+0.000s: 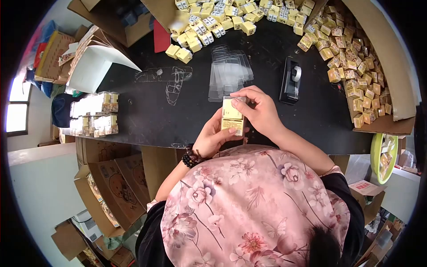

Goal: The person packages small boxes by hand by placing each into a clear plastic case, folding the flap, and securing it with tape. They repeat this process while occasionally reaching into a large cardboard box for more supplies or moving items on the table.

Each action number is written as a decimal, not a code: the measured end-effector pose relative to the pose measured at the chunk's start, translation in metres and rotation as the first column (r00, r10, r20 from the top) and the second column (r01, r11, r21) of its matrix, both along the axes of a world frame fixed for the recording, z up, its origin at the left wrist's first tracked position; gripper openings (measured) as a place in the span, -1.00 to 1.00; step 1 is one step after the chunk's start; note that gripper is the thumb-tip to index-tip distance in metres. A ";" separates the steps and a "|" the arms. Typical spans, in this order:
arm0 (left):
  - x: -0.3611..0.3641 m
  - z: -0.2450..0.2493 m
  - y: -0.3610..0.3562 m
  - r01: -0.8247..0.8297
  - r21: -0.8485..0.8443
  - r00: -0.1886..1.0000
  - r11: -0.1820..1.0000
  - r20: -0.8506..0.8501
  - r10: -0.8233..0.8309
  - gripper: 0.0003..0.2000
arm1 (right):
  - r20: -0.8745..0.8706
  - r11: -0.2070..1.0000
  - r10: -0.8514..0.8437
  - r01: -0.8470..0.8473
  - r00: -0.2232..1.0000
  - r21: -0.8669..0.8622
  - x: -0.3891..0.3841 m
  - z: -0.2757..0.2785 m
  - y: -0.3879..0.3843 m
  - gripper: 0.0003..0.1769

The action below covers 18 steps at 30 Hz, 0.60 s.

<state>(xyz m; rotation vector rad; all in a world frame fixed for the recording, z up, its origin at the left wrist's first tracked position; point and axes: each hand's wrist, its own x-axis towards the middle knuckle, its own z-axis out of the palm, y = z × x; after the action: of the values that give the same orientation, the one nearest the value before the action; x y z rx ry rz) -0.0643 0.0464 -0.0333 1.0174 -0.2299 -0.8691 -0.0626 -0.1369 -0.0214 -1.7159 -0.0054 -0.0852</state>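
Note:
Near the table's front edge, a small yellow box in a clear plastic sleeve (232,113) is held upright between both hands. My left hand (214,135) grips its lower part, the thumb lying across the printed label. My right hand (260,111) is at the top, with thumb and fingers closed on the upper end. Just beyond the hands lies a spread of flat clear plastic sleeves (229,71). A black tape dispenser (290,82) with a roll of tape stands to the right of them.
Many small yellow boxes (207,22) lie at the back, and orange-yellow boxes (364,84) fill the right side by a cardboard wall (387,53). Stacked packed boxes (94,115) stand at the left. A green basket (377,158) is beyond the right edge.

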 end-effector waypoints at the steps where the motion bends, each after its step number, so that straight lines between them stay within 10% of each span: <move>1: 0.002 -0.001 0.004 0.015 0.003 1.000 1.000 0.003 -0.015 -0.41 | 0.014 1.000 -0.011 0.011 1.000 0.003 0.000 0.002 0.002 -0.80; 14: 0.003 -0.006 0.014 0.036 -0.458 0.962 0.888 -0.226 -0.156 -0.24 | 0.067 1.000 -0.019 0.017 0.998 0.022 -0.011 0.011 0.001 -0.79; 18: -0.001 -0.002 0.006 -0.007 -0.275 0.995 0.961 -0.098 -0.020 -0.31 | 0.144 0.999 0.048 -0.046 0.988 -0.020 -0.016 0.016 -0.002 -0.72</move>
<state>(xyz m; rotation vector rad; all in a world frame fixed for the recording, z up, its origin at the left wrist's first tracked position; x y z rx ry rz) -0.0654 0.0528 -0.0358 0.7120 -0.2612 -0.8648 -0.0789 -0.1394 -0.0052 -1.7220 -0.1545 -0.1745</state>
